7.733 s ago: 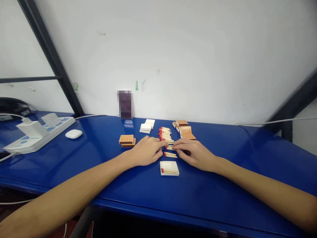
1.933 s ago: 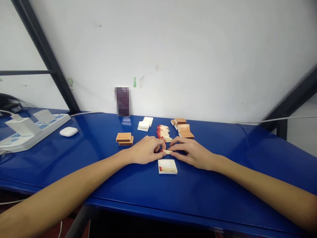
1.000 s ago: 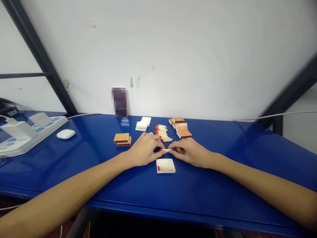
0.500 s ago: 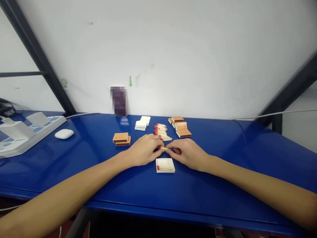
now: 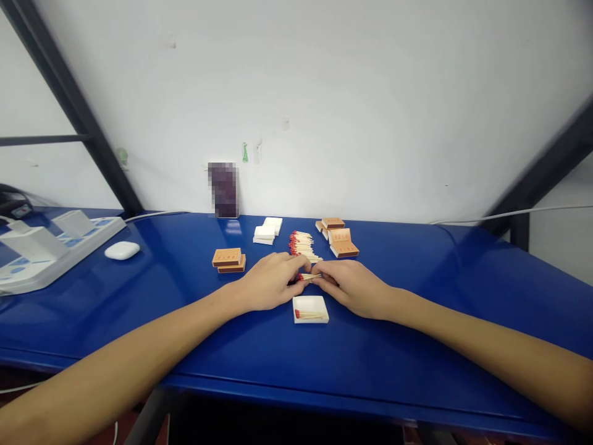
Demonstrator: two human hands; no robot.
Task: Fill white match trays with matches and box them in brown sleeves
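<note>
Between my two hands is a small bunch of red-tipped matches [image 5: 309, 277]. My left hand [image 5: 274, 281] has its fingers closed around the red-head end. At the pale stick end, my right hand [image 5: 354, 287] pinches with thumb and forefinger. Just below them lies a white matchbox tray [image 5: 319, 303], with several matches [image 5: 309, 314] along its near side, heads to the left. Beyond my fingers a pile of loose matches [image 5: 302, 244] is spread in a column, red heads to the left.
Closed matchboxes [image 5: 227, 256] are stacked at left. White trays [image 5: 267, 232] lie behind. Orange matchbox sleeves and boxes [image 5: 343, 241] sit at back right. A white earbud case [image 5: 121, 250] and power strip [image 5: 60, 259] occupy the blue table's [image 5: 445, 309] left side.
My fingers have shifted slightly on the bunch of matches, and its sticks now show more fanned out. My left forefinger has risen a little. The tray has stayed put.
</note>
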